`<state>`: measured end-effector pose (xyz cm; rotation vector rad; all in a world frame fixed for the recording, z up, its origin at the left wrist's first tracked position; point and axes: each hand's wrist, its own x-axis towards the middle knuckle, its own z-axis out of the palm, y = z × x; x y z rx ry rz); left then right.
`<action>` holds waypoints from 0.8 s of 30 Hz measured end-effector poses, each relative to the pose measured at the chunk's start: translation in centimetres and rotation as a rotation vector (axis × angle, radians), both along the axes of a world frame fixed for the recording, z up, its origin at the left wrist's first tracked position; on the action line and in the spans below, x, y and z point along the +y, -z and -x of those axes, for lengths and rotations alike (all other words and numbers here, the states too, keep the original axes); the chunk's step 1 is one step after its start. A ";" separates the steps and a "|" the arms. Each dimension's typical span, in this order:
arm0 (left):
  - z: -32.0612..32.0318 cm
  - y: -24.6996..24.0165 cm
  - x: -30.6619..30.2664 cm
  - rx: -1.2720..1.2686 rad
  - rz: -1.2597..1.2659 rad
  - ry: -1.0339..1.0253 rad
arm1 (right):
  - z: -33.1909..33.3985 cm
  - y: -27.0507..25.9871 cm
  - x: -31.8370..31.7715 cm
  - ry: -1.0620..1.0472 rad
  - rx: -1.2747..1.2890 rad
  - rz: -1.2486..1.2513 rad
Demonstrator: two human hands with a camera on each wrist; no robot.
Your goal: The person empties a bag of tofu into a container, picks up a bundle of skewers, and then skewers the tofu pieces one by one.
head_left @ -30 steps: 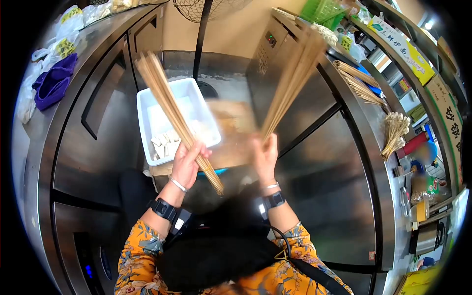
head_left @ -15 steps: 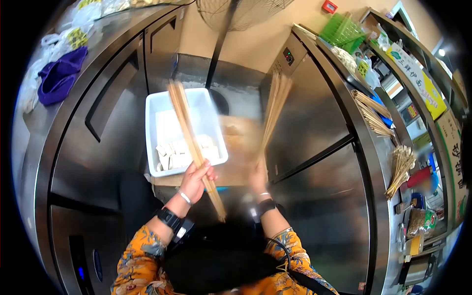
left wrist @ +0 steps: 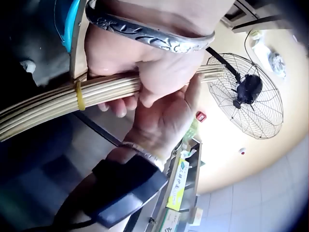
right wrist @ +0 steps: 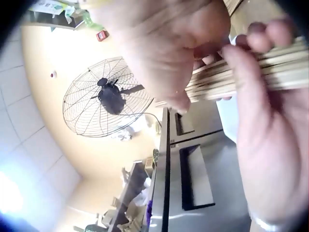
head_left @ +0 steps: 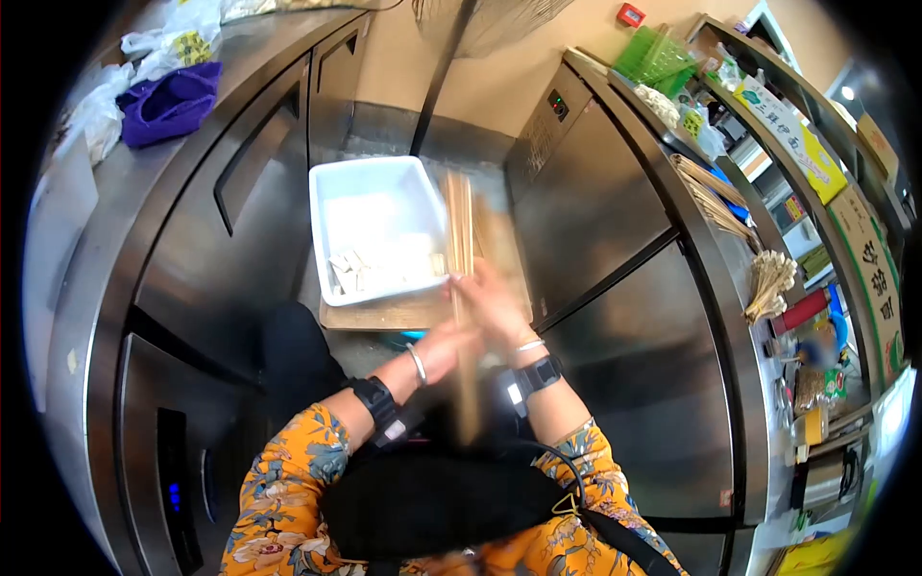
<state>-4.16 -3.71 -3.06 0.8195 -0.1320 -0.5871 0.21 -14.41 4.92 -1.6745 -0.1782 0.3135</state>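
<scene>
Both hands meet on long, thin bamboo skewers [head_left: 460, 216], brought together over my lap beside the white tub. My left hand [head_left: 447, 351] grips them low, fingers wrapped around. Just above it, my right hand [head_left: 492, 303] holds the same skewers with its thumb along them. A yellow rubber band [left wrist: 80, 95] circles the bundle near its lower end in the left wrist view. In the right wrist view both hands overlap around the skewers [right wrist: 212, 86], hiding part of their length.
A white plastic tub [head_left: 325, 230] holding white cut pieces [head_left: 349, 272] stands on a wooden board [head_left: 370, 317]. Steel cabinets [head_left: 615, 326] flank both sides. More skewers [head_left: 713, 197] lie on the right counter, a purple cloth [head_left: 171, 104] on the left. A fan [left wrist: 248, 89] stands behind.
The two bundles of skewers, held apart one in each hand, are now together. My hands have moved inward, the right one coming against the left.
</scene>
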 end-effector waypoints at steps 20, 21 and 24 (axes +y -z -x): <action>-4.0 -7.5 12.8 -0.724 -0.324 -0.027 | 8.4 -1.4 0.1 -0.373 0.200 0.239; -4.0 -6.6 12.8 -0.643 -0.354 -0.083 | 8.8 -1.5 0.6 -0.373 0.212 0.198; -4.4 -3.2 13.0 -0.629 -0.687 -0.329 | 8.8 0.3 0.4 -0.253 0.287 0.126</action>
